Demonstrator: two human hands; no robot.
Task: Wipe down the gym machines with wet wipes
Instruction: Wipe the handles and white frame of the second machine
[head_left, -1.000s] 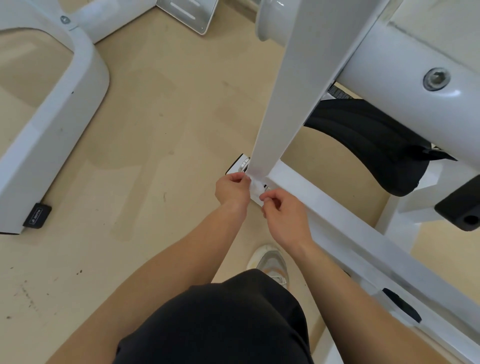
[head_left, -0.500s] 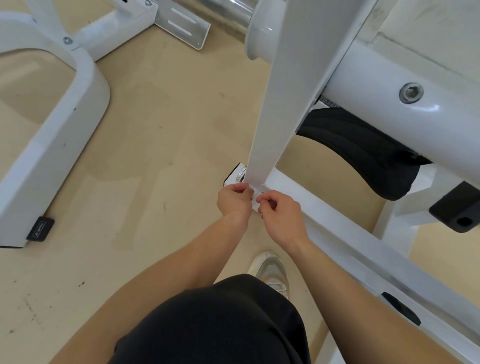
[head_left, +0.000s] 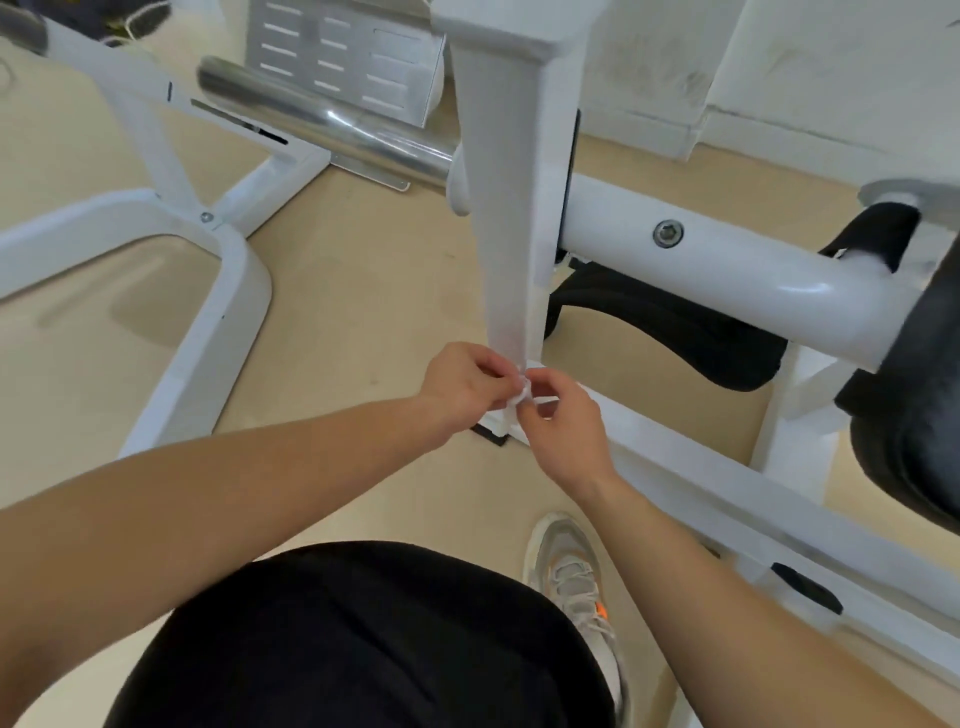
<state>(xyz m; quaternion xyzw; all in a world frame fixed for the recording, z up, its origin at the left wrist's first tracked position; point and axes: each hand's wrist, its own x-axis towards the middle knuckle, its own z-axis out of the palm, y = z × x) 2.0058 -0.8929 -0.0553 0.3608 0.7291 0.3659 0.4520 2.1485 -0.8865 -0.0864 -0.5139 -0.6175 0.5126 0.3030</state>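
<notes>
— At the foot of the white post (head_left: 506, 249), low by the floor (head_left: 363, 291), both hands meet. See them?

— Yes. The left hand (head_left: 467, 382) and the right hand (head_left: 563, 436) are fingertip to fingertip, just in front of the post's lower end.

— And the wipe?

— The wipe (head_left: 519, 399) is a small white bunch between them. The left grip is closed round it, thumb and fingers pinching. The right grip pinches it from the other side, fingers curled.

— Is it against the machine?

— It sits right at the post's bottom edge, where the post meets the base rail (head_left: 691, 483). Whether it actually touches the paint, I cannot tell.

— What else is around?

— A chrome bar (head_left: 332, 130) runs out to the left of the post, higher up. A thick white tube (head_left: 727, 260) with a bolt (head_left: 667, 233) runs out to the right, and below that tube lies a black pad (head_left: 675, 332). A second white frame (head_left: 218, 332) stands on the floor well to the left.

— And the person?

— Bare forearms, black shorts (head_left: 363, 649), and one pale shoe (head_left: 576, 582) with an orange mark, set on the floor just beside the rail.
</notes>
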